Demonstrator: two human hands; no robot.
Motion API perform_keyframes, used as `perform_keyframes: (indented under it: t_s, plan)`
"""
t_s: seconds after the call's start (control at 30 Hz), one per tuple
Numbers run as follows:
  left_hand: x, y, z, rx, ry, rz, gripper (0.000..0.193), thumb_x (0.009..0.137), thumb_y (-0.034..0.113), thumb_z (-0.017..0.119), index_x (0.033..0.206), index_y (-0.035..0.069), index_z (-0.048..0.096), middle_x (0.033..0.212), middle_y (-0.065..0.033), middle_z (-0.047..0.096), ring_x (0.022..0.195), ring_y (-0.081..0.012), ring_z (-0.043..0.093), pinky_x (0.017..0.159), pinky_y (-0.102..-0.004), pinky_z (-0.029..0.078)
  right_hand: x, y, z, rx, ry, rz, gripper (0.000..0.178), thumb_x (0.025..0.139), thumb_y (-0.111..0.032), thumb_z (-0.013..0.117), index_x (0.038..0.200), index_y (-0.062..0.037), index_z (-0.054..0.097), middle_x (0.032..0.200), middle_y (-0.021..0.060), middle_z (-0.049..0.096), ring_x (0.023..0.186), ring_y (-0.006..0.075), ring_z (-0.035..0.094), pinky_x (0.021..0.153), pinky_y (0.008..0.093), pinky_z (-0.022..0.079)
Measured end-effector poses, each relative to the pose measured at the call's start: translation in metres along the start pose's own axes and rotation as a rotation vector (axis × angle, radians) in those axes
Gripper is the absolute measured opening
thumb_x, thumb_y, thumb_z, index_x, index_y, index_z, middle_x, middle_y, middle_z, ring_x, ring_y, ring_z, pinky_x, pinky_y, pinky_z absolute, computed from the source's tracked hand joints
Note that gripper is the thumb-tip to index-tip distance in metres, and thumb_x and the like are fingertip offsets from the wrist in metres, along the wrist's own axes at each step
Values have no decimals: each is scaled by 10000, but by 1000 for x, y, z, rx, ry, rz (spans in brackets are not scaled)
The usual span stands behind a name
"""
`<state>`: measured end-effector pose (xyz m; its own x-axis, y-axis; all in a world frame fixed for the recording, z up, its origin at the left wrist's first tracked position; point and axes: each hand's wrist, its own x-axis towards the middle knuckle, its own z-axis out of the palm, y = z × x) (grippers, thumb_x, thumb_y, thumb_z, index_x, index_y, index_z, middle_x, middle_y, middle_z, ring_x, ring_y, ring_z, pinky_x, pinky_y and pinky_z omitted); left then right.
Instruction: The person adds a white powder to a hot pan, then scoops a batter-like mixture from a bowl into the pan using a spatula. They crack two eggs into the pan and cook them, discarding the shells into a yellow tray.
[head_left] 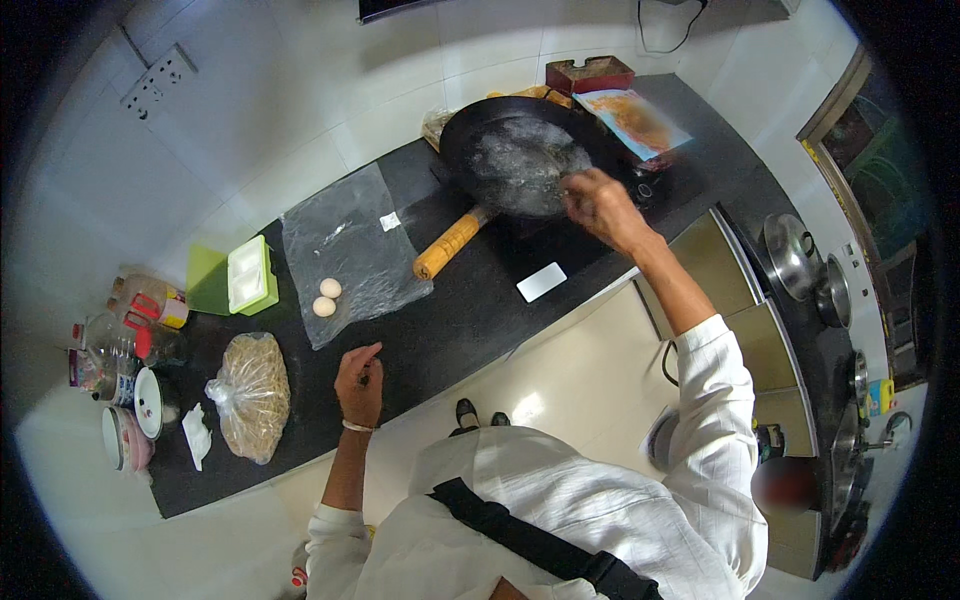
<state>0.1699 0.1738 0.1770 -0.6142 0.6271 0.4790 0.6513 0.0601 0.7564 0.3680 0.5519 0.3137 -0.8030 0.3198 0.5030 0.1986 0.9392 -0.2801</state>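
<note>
A black wok [464,141] with a wooden handle [447,246] stands at the back of the dark counter. Whitish, bubbling-looking liquid [520,160] lies in it. Over the wok's right rim is my right hand [602,208], its fingers closed; what they hold, if anything, is too unclear to name. Close to the counter's front edge hangs my left hand [359,385], loosely curled with a finger stretched out and nothing visible in it. Beyond that hand, two eggs [327,297] rest on a clear plastic sheet [358,245].
Left of my left hand sits a plastic bag of noodles [253,395]. A green box [262,285], bottles [108,345] and bowls [115,440] stand farther left. A white rectangular object [541,282] lies before the wok. Metal lids and pans [790,255] are on the right counter.
</note>
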Motion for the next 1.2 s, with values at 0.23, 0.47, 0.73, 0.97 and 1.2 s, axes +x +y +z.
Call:
perform_keyframes:
  t_s: [0.23, 0.47, 0.73, 0.97, 1.2]
  plan:
    - [-15, -28, -9, 17, 14, -30, 248, 804, -49, 568, 1011, 68, 639, 913, -48, 584, 653, -75, 521, 546, -186, 421, -23, 0, -32, 588, 444, 499, 225, 849, -117, 586, 1043, -13, 631, 848, 110, 660, 775, 144, 635, 696, 271, 523]
    - [-6, -24, 8, -18, -33, -42, 237, 808, -19, 571, 1016, 68, 643, 915, -47, 586, 641, -72, 512, 539, -199, 416, -40, 4, -40, 828, 602, 622, 252, 871, -124, 557, 1033, 67, 590, 912, 175, 613, 796, 255, 649, 723, 333, 556]
    - [-9, -17, 14, -46, -151, -202, 216, 837, 1, 542, 1027, 61, 627, 994, -73, 589, 776, -103, 556, 627, -221, 457, -48, 1, -37, 891, 626, 725, 269, 869, -139, 559, 1000, 94, 581, 907, 176, 590, 770, 284, 652, 694, 353, 570]
    - [-12, -21, 19, -37, -93, -118, 210, 810, 2, 569, 989, 70, 654, 917, -51, 589, 638, -82, 522, 532, -216, 427, -52, -2, -9, 1029, 687, 801, 252, 871, -120, 551, 975, 109, 570, 874, 172, 591, 754, 290, 651, 670, 345, 582]
    - [-13, -19, 14, -8, -99, -167, 207, 810, 10, 569, 987, 72, 656, 917, -56, 594, 656, -95, 535, 553, -217, 438, -57, 6, 24, 1300, 851, 916, 272, 856, -103, 541, 1010, 120, 524, 971, 190, 545, 801, 353, 642, 697, 369, 578]
